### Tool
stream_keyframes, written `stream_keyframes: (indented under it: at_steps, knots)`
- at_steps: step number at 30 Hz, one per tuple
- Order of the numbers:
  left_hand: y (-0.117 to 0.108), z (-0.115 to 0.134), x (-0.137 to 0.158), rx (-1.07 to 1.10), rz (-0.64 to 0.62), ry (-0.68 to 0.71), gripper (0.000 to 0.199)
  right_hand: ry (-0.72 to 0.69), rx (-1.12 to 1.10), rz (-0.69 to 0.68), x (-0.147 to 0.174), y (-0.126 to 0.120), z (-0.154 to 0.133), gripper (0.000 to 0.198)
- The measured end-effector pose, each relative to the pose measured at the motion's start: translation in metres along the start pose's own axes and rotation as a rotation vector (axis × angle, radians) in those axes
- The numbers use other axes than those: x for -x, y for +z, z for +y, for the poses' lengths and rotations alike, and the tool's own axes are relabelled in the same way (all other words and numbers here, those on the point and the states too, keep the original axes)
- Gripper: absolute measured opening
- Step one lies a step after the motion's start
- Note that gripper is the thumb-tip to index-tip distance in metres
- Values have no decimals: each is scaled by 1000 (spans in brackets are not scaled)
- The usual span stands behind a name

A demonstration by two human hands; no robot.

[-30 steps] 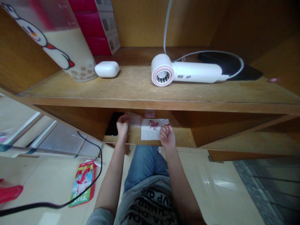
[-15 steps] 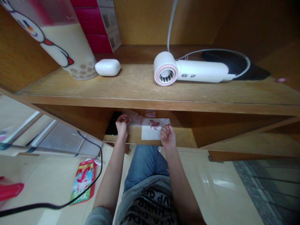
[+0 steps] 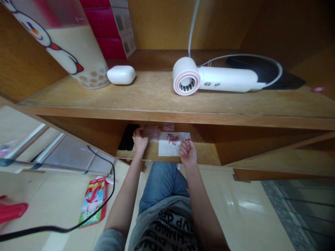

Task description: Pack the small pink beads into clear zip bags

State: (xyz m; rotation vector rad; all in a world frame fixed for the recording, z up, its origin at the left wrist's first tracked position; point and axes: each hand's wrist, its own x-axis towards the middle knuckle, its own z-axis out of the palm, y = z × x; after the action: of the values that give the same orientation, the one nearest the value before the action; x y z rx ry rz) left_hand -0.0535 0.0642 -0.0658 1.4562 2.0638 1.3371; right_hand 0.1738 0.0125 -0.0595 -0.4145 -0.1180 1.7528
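Observation:
My left hand (image 3: pixel 140 139) is at the left end of a clear plastic zip bag (image 3: pixel 153 133), its fingers closed on the bag's edge. A white sheet of paper (image 3: pixel 167 149) lies on the lower shelf, and on it is a small heap of pink beads (image 3: pixel 172 139). At the paper's right edge my right hand (image 3: pixel 187 152) is held with its fingers curled together; whatever they hold, if anything, is too small to make out. Behind the paper lies a small bag of pink pieces (image 3: pixel 169 127). A black phone (image 3: pixel 128 137) rests just left of my left hand.
Above the hands juts the upper shelf (image 3: pixel 146 104). On it stand a milk tea cup (image 3: pixel 78 52), a white earbud case (image 3: pixel 121 75), pink boxes (image 3: pixel 104 31) and a white hair dryer (image 3: pixel 209 78) with its cord. A black cable (image 3: pixel 112 188) hangs at left.
My left hand has shifted slightly right and turned over the bag's end, and the bag now lies lower and flatter. My right hand has hardly moved.

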Motion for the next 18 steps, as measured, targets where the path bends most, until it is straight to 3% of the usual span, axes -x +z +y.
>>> stream_keyframes:
  at_steps: [3,5,10,13,18]
  knots:
    - [-2,13,3,-113,12,116,35,-1,0,10,0,1,0,17]
    - [-1,21,3,-160,-46,241,39,-1,5,11,0,2,0,17]
    - [3,27,-2,-216,-410,632,70,-21,38,18,1,1,0,16]
    - [6,21,-4,-209,-515,690,70,-44,103,43,-3,1,0,18]
    - [13,11,1,-167,-543,669,61,-111,256,123,-25,14,5,27]
